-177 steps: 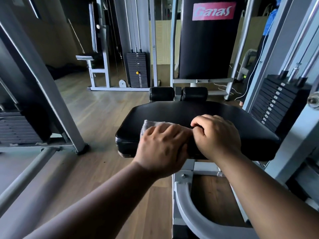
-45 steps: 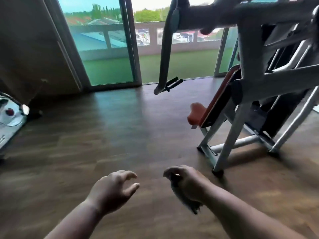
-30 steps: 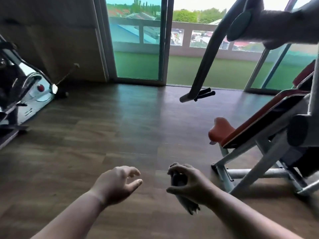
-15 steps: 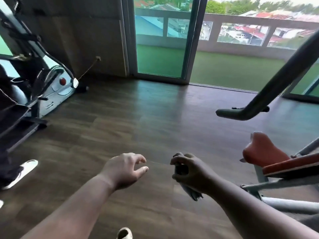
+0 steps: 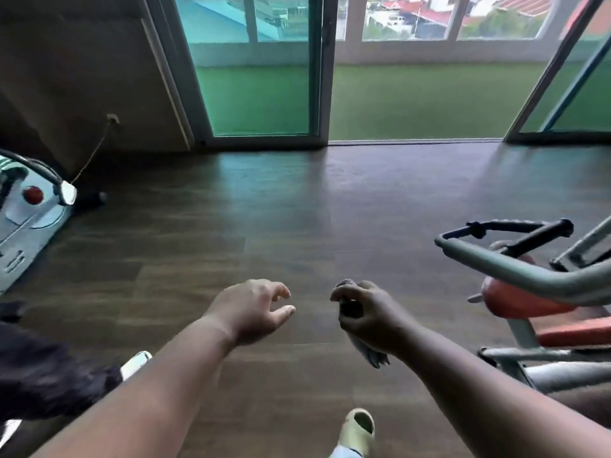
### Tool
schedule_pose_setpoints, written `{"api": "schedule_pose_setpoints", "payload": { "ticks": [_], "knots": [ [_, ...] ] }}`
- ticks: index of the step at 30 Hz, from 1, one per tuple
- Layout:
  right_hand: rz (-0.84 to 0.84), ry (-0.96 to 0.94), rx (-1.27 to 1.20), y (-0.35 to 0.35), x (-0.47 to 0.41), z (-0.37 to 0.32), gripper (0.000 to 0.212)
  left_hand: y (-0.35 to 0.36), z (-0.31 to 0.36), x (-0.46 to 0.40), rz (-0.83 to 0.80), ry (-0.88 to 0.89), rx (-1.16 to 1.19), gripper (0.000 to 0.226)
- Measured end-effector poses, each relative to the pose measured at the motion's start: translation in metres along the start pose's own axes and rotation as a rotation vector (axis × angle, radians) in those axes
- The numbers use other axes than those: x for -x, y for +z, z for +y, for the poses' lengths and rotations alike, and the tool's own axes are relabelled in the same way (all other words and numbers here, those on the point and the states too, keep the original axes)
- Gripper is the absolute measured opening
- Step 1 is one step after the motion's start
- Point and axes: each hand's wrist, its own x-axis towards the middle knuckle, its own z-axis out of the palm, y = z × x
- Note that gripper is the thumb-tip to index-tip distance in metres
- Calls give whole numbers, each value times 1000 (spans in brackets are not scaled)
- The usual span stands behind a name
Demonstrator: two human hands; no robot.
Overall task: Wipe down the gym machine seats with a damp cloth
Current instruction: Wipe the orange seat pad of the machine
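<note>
Right hand [image 5: 367, 314] fisted round the bunched cloth [image 5: 370, 352], tail dangling below; left hand [image 5: 254, 309] empty, fingers loosely curled. Orange seat [image 5: 515, 299] at 3 o'clock, well apart. Risks: tail slipping to the floor [image 5: 297, 209], picking up grit; grey handle bar [image 5: 515, 269] at 2 o'clock could catch the forearm.

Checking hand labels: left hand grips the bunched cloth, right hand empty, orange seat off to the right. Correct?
Not quite. The head view shows the cloth bunched in the right hand; the left hand is empty, fingers loosely curled. The orange seat is off to the right, as you say.
</note>
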Motion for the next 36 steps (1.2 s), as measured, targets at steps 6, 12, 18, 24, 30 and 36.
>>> {"api": "schedule_pose_setpoints", "payload": {
  "ticks": [6,12,18,24,30,36],
  "knots": [
    [5,-21,52,-45,-137,19,33,-38,-6,-139,9,2,-44,40],
    [7,-14,54,-98,-259,38,33,-75,-13,-256,26,-54,14,38],
    [47,73,40,-142,-344,78,33,-106,-17,-376,-22,26,8,37],
    [194,263,-15,-185,-418,134,35,-132,6,-538,-69,250,-32,35],
    [329,509,-41,-233,-447,177,42,-155,82,-657,-149,555,-158,36],
    [463,699,-143,-273,-438,242,34,-148,184,-742,-204,796,-275,36]
  ]
}}
